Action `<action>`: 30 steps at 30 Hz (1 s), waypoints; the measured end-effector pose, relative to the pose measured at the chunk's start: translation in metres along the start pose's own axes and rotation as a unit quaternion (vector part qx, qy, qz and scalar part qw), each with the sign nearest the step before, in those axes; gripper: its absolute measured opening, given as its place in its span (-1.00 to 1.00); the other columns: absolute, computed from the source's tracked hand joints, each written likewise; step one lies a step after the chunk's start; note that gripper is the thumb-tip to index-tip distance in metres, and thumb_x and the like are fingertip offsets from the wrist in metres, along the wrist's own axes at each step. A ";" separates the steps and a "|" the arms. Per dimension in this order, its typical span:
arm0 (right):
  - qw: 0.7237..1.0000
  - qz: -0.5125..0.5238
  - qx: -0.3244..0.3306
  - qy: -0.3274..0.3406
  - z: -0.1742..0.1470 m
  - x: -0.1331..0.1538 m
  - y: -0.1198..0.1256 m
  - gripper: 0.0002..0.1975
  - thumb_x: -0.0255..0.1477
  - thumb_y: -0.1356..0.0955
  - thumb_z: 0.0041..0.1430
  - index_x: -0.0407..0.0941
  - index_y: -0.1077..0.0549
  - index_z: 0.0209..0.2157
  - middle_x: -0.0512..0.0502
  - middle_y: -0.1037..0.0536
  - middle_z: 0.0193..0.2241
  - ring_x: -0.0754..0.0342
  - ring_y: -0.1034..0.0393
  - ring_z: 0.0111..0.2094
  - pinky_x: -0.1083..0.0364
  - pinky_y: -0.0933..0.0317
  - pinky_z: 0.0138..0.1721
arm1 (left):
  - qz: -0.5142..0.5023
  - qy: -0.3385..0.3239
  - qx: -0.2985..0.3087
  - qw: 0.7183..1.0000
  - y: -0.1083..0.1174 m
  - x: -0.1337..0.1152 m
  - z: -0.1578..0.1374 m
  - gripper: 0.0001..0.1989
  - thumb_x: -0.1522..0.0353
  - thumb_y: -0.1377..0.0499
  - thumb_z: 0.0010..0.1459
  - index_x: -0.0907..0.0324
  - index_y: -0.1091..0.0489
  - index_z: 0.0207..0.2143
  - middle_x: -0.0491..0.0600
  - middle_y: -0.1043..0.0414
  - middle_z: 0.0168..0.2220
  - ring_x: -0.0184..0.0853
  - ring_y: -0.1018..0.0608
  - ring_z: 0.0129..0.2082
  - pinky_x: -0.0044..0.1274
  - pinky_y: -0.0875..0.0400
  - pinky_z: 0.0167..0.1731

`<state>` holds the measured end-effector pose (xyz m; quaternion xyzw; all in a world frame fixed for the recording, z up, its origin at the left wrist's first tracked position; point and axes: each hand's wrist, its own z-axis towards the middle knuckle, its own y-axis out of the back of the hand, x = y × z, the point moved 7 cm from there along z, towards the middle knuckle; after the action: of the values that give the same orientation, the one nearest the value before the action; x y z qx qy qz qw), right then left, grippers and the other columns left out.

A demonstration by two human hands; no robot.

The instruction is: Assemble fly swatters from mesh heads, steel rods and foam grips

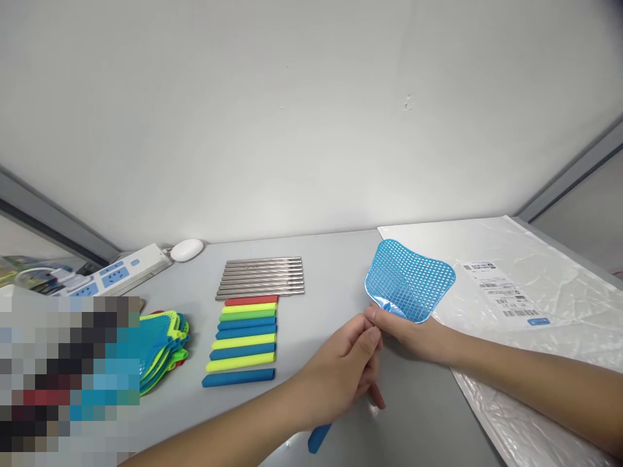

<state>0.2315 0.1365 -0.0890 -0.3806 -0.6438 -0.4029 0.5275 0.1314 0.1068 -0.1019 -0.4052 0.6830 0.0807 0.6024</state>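
A blue mesh fly swatter head [409,279] points up and away, its neck pinched by my right hand [411,334] at the lower edge. My left hand [348,363] is closed just below, fingers wrapped round the swatter's shaft, which they hide. Out of the bottom of that fist comes a blue handle [318,439]. Both hands touch each other where head and shaft meet, so the joint itself is hidden. Left of my hands lie several coloured handle sleeves [243,346] in a column, with several metal rods [263,275] side by side behind them.
A pile of coloured swatter heads [163,344] lies at the left, partly behind a pixelated area. Behind it are a power strip [121,272] and a white oval device [187,250]. A white plastic mailer [487,246] with a label covers the right of the table, against the wall.
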 end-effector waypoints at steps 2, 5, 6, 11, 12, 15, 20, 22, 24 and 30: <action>1.000 -0.010 0.004 -0.005 0.000 0.002 -0.001 -0.57 -0.10 -0.24 0.28 -0.10 -0.37 -0.53 -0.02 -0.42 -0.50 0.07 -0.32 -0.41 0.05 -0.21 -0.30 | -0.001 0.003 0.004 1.000 0.000 -0.002 0.001 -0.72 0.15 0.10 0.36 0.11 -0.25 -0.10 -0.32 -0.02 -0.65 -0.54 -0.05 -0.72 -0.47 -0.43 -0.41; 1.000 -0.013 0.000 -0.013 0.001 0.000 0.003 -0.57 -0.08 -0.25 0.26 -0.09 -0.34 -0.53 -0.01 -0.38 -0.51 0.08 -0.28 -0.43 0.06 -0.20 -0.34 | -0.006 0.009 0.010 1.000 -0.001 -0.002 0.000 -0.74 0.15 0.10 0.36 0.11 -0.22 -0.24 -0.32 -0.02 -0.65 -0.54 -0.04 -0.72 -0.49 -0.42 -0.41; 0.999 -0.008 -0.027 -0.016 0.003 -0.002 0.009 -0.59 -0.07 -0.27 0.24 -0.08 -0.32 -0.53 0.01 -0.35 -0.52 0.09 -0.25 -0.44 0.07 -0.18 -0.36 | -0.012 0.013 0.011 1.000 0.000 -0.002 -0.001 -0.73 0.15 0.11 0.37 0.11 -0.19 -0.29 -0.32 -0.02 -0.65 -0.55 -0.03 -0.73 -0.49 -0.42 -0.41; 0.985 0.041 -0.165 -0.040 0.011 -0.018 0.051 -0.53 -0.10 -0.32 0.19 -0.07 -0.10 -0.60 0.13 -0.06 -0.62 0.19 0.07 -0.57 0.12 0.08 -0.51 | -0.062 0.041 0.024 0.997 0.002 0.003 -0.008 -0.71 0.18 0.14 0.37 0.11 -0.15 -0.37 -0.33 0.02 -0.67 -0.56 0.03 -0.75 -0.46 -0.43 -0.38; 0.985 0.059 -0.158 -0.044 0.014 -0.021 0.054 -0.52 -0.11 -0.32 0.19 -0.07 -0.08 -0.60 0.15 -0.01 -0.63 0.19 0.13 -0.58 0.12 0.13 -0.53 | -0.066 0.042 0.026 0.997 0.002 0.004 -0.008 -0.71 0.18 0.14 0.37 0.12 -0.15 -0.37 -0.33 -0.01 -0.67 -0.57 0.02 -0.76 -0.46 -0.43 -0.37; 0.986 0.127 -0.105 -0.036 0.022 -0.025 0.049 -0.51 -0.11 -0.33 0.18 -0.07 -0.05 -0.60 0.17 0.07 -0.63 0.19 0.25 -0.58 0.12 0.24 -0.55 | -0.071 0.034 0.021 0.997 0.004 0.004 -0.008 -0.70 0.21 0.15 0.37 0.13 -0.17 -0.38 -0.31 -0.11 -0.66 -0.57 -0.04 -0.80 -0.41 -0.46 -0.34; 0.996 0.085 -0.017 -0.017 0.019 -0.022 0.022 -0.54 -0.08 -0.35 0.17 -0.09 -0.17 -0.59 0.16 -0.06 -0.66 0.21 0.13 -0.60 0.12 0.21 -0.54 | -0.073 0.027 -0.001 0.997 0.007 0.007 -0.005 -0.71 0.24 0.15 0.36 0.14 -0.23 -0.34 -0.32 -0.10 -0.72 -0.55 -0.03 -0.83 -0.38 -0.47 -0.36; 0.998 0.042 0.053 -0.003 0.014 -0.018 0.006 -0.53 -0.07 -0.30 0.22 -0.11 -0.25 -0.60 0.10 -0.19 -0.65 0.20 0.01 -0.58 0.12 0.16 -0.52 | -0.055 0.028 -0.002 0.998 0.007 0.008 -0.005 -0.70 0.19 0.14 0.36 0.14 -0.25 -0.30 -0.34 -0.08 -0.75 -0.54 -0.02 -0.82 -0.39 -0.47 -0.38; 0.996 0.033 0.087 0.009 0.010 -0.014 -0.003 -0.48 -0.05 -0.24 0.27 -0.11 -0.21 -0.63 0.09 -0.18 -0.66 0.20 0.03 -0.59 0.11 0.17 -0.53 | -0.038 0.033 -0.003 0.999 0.008 0.009 -0.005 -0.69 0.15 0.13 0.36 0.13 -0.25 -0.29 -0.35 -0.05 -0.76 -0.53 -0.01 -0.83 -0.40 -0.47 -0.40; 0.998 0.015 0.051 0.016 0.010 -0.007 0.004 -0.44 -0.03 -0.28 0.23 -0.09 -0.06 -0.66 0.15 -0.01 -0.66 0.22 0.16 -0.60 0.11 0.24 -0.54 | -0.016 0.049 0.014 0.999 0.005 0.003 -0.007 -0.63 0.09 0.13 0.36 0.12 -0.13 -0.42 -0.35 -0.03 -0.74 -0.54 -0.01 -0.81 -0.41 -0.45 -0.35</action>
<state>0.2321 0.1469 -0.0970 -0.3563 -0.6491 -0.3679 0.5625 0.1232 0.1048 -0.1049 -0.4116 0.7060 0.0416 0.5749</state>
